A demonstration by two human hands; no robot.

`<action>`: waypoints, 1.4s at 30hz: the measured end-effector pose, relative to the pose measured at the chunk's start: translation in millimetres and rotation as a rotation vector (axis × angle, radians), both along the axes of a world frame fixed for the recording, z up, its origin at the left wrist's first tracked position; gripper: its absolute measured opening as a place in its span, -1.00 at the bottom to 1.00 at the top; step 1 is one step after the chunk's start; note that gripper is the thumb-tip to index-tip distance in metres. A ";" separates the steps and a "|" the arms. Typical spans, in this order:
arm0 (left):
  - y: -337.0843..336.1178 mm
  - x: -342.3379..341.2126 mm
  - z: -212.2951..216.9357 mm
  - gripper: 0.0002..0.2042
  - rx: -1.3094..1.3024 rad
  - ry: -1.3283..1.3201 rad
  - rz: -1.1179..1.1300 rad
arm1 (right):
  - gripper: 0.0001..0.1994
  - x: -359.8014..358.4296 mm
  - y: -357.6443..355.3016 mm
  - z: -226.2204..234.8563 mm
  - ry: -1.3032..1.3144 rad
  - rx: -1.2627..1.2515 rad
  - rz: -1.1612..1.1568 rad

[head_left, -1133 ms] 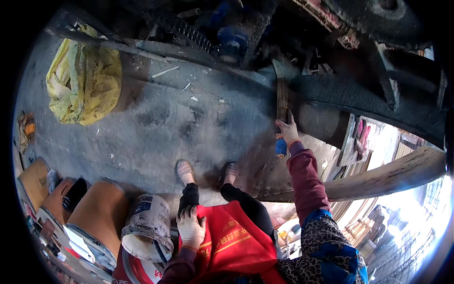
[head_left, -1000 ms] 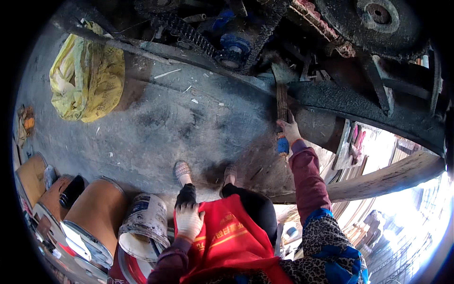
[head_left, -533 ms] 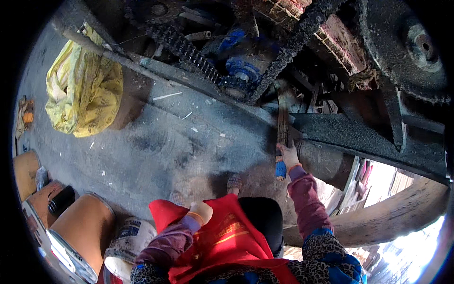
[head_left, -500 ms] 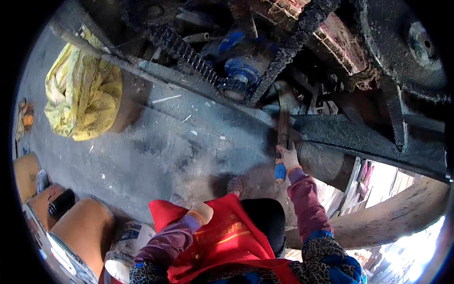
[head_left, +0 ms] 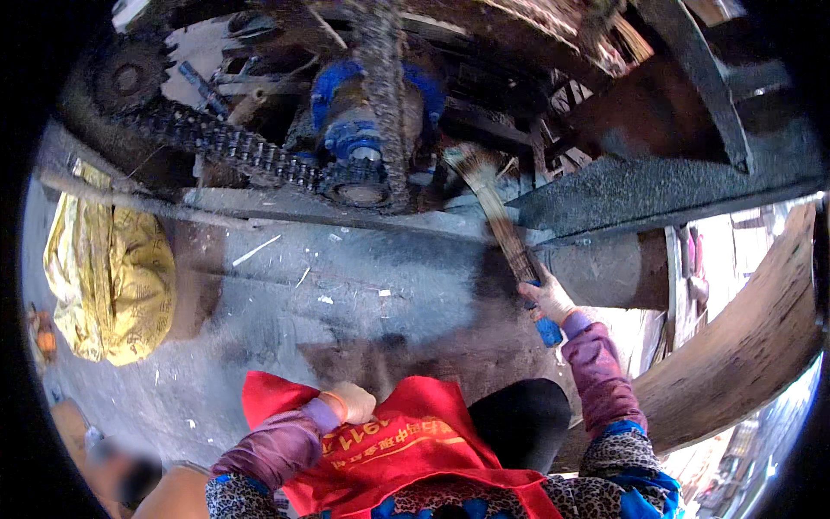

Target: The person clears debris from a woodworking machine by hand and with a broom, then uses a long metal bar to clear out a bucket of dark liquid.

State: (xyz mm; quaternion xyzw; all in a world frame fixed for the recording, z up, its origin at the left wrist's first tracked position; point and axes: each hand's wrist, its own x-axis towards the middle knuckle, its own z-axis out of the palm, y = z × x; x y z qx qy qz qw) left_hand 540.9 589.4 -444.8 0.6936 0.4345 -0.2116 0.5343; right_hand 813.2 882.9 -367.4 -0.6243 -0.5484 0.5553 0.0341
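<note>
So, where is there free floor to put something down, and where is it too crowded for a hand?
Bare floor lies between the yellow sack, the machine's frame and the red apron. It is crowded around the chain and blue gear housing, where the right hand holds the brush.

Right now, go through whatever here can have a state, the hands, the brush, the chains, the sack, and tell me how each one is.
Right hand: closed around the brush handle, arm stretched forward.
Brush: held, bristles up against the machine by the sprocket.
Left hand: fisted, resting on the red apron, holding nothing.
Roller chains: fitted on their sprockets, dark with grime.
Blue hub: mounted, chain running over it.
Yellow sack: slumped on the floor, crumpled.
</note>
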 end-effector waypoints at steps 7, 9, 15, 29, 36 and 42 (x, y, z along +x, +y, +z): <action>12.7 -7.0 -36.3 -0.62 0.064 0.037 -0.104 | -0.28 -19.9 -8.3 3.1 -0.179 0.227 0.135; 5.5 -13.5 -34.5 -0.61 0.053 0.024 -0.093 | -0.33 -38.1 -10.9 20.3 -0.247 0.191 0.116; 8.3 -16.0 -26.5 -0.60 0.107 0.036 -0.064 | -0.44 -63.4 54.0 -25.6 -0.315 0.236 0.166; 10.4 -25.8 -23.8 -0.63 0.173 0.039 -0.015 | -0.55 -28.2 24.4 50.9 -0.013 0.079 0.187; 10.6 -18.8 -29.6 -0.64 0.241 0.006 0.006 | -0.69 -57.5 74.8 -18.2 -0.241 -0.017 0.051; 4.4 -29.1 -40.2 -0.61 0.257 0.010 0.023 | -0.44 -72.1 -2.7 72.2 -0.115 -0.017 0.238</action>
